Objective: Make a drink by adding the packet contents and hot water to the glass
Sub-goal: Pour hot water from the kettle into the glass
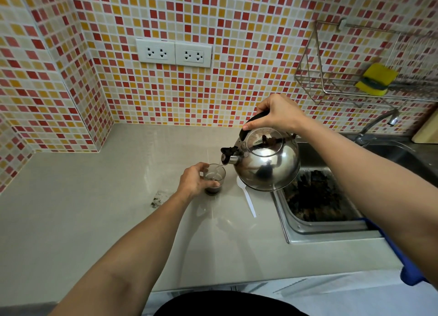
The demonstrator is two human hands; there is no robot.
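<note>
Kettle (266, 161) tilts in right hand (276, 113), gripped on its handle; water runs into glass (214, 179), which left hand (193, 180) clasps on desk (94, 209). Keep spout just over rim, pour slow, stop w/ room to stir; spoon (247, 197) lies beside glass.

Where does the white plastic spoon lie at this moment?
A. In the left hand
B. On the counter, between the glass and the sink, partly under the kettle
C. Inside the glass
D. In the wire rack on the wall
B. The white spoon lies flat on the counter, right of the glass and left of the sink, its bowl end hidden under the tilted kettle.
</note>
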